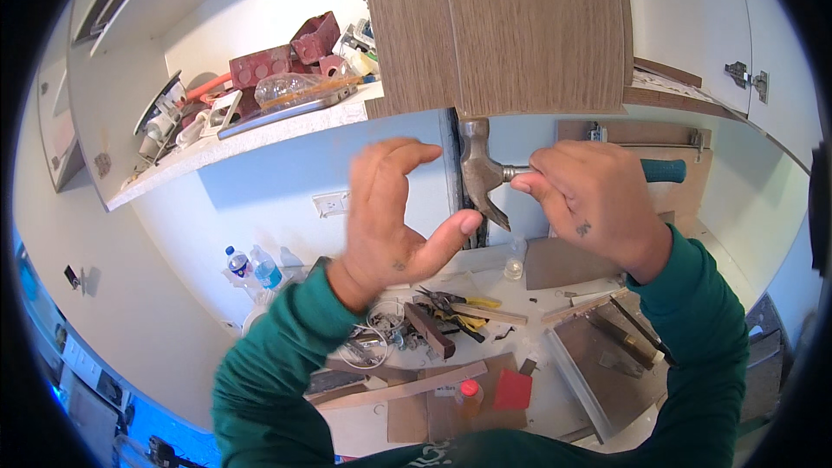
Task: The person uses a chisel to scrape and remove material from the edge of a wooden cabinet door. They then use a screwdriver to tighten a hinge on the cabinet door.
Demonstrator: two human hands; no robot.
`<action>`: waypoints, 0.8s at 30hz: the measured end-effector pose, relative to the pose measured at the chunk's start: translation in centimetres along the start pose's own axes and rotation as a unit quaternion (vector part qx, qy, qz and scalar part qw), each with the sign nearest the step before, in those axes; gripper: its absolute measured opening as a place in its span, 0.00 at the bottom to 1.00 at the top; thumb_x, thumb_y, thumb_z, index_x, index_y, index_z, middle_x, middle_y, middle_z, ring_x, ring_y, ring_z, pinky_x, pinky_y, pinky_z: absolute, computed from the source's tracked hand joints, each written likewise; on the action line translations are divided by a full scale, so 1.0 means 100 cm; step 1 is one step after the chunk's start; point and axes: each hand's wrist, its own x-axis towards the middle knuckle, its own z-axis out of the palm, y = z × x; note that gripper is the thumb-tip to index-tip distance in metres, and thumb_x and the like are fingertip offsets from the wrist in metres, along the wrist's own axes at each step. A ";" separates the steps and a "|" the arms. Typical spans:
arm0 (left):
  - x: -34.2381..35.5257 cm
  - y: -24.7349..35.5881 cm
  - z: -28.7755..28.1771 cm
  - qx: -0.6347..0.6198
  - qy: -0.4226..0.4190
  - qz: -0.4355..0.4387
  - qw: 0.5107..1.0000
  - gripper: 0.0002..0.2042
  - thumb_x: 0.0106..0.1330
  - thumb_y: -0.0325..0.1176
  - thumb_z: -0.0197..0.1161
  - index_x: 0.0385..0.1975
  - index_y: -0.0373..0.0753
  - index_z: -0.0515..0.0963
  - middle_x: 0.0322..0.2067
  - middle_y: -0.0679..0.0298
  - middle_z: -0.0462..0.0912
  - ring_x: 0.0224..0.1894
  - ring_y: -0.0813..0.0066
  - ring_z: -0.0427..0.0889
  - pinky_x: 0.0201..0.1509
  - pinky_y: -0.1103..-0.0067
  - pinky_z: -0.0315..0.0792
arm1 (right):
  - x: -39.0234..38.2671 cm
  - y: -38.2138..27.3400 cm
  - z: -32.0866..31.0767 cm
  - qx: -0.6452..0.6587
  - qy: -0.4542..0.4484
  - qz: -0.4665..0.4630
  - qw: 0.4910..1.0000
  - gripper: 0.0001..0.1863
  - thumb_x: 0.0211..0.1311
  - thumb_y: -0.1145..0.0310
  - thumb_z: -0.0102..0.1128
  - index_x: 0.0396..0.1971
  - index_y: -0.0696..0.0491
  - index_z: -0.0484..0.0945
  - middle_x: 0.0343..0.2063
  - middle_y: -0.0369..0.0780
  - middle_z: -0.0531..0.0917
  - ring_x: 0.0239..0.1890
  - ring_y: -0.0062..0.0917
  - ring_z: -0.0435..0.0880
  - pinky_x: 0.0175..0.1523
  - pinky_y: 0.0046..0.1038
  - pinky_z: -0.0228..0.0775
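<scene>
My right hand [594, 195] is wrapped round the neck of a claw hammer [478, 165]. The hammer's teal grip [666, 171] sticks out to the right past my fist. Its striking face points up and meets the lower edge of the wood-grain cabinet panel [537, 35], or lies just below it; I cannot tell which. The claw points down. To the left of the hammer head, my left hand [390, 217] is raised with thumb and fingers apart, holding nothing. Its thumb tip is close to the claw.
An open shelf [251, 147] at upper left holds red electrical boxes [260, 65] and fittings. Below is a worktop with pliers [459, 308], wood strips [407, 386], a red-capped bottle [469, 394] and loose hardware. Water bottles [264, 269] stand left. A cabinet door [693, 17] hangs open at upper right.
</scene>
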 end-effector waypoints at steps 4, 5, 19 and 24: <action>-0.008 0.015 0.032 -0.360 -0.020 -0.300 0.883 0.23 0.80 0.44 0.52 0.63 0.30 0.68 0.45 0.60 0.81 0.43 0.76 0.78 0.49 0.78 0.73 | 0.005 -0.004 -0.001 -0.001 -0.009 0.003 1.000 0.14 0.64 0.62 0.66 0.22 0.53 0.76 0.19 0.41 0.77 0.22 0.39 0.78 0.28 0.39 0.68; 0.000 0.019 0.039 -0.401 -0.018 -0.318 0.859 0.23 0.81 0.45 0.50 0.61 0.30 0.69 0.42 0.60 0.81 0.40 0.77 0.79 0.45 0.78 0.74 | 0.005 -0.004 -0.001 -0.006 -0.016 0.009 1.000 0.14 0.64 0.62 0.66 0.22 0.52 0.76 0.19 0.41 0.77 0.22 0.39 0.79 0.27 0.39 0.68; 0.017 0.031 0.072 -0.436 0.114 -0.367 0.814 0.24 0.80 0.53 0.50 0.45 0.32 0.74 0.28 0.58 0.82 0.20 0.79 0.76 0.24 0.84 0.70 | -0.013 0.017 -0.048 -0.110 -0.057 0.051 0.991 0.22 0.60 0.47 0.68 0.24 0.53 0.77 0.20 0.43 0.76 0.26 0.40 0.78 0.39 0.39 0.70; 0.018 0.030 0.075 -0.438 0.116 -0.361 0.815 0.23 0.80 0.50 0.51 0.46 0.32 0.76 0.29 0.61 0.80 0.20 0.84 0.74 0.22 0.86 0.68 | -0.035 0.040 -0.061 -0.131 -0.075 0.087 0.985 0.28 0.56 0.40 0.70 0.22 0.53 0.74 0.17 0.42 0.74 0.24 0.40 0.77 0.33 0.37 0.68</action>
